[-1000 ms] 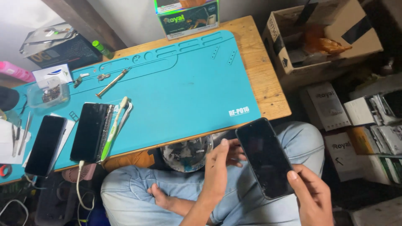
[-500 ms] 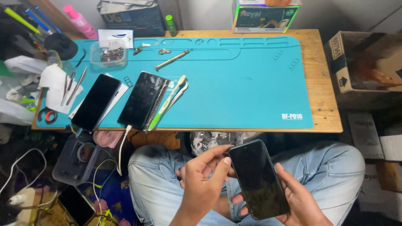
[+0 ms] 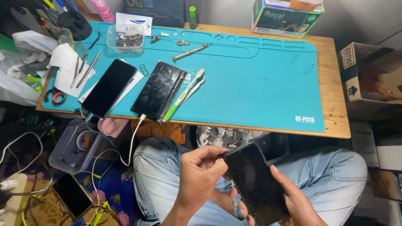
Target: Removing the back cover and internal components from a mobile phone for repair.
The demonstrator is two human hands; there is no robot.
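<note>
I hold a black smartphone point(image 3: 256, 184) over my lap, screen up and dark. My right hand point(image 3: 298, 200) cradles it from below and along its right edge. My left hand point(image 3: 200, 172) pinches the phone's top left corner with thumb and fingers. In front of me lies a teal work mat point(image 3: 251, 79) on a low wooden table point(image 3: 335, 104).
On the mat lie a black phone point(image 3: 109, 87), a second cracked phone point(image 3: 160, 90) with a white cable, a green-handled toothbrush point(image 3: 183, 96), a screwdriver point(image 3: 190, 52), tweezers point(image 3: 83, 67) and a clear parts box point(image 3: 125, 38). Cardboard boxes point(image 3: 368, 79) stand right; a grey box point(image 3: 75, 146), cables and another phone point(image 3: 73, 196) lie left.
The view has swung left and down. The phone stays in both hands; my left hand has closed in on its top left corner.
</note>
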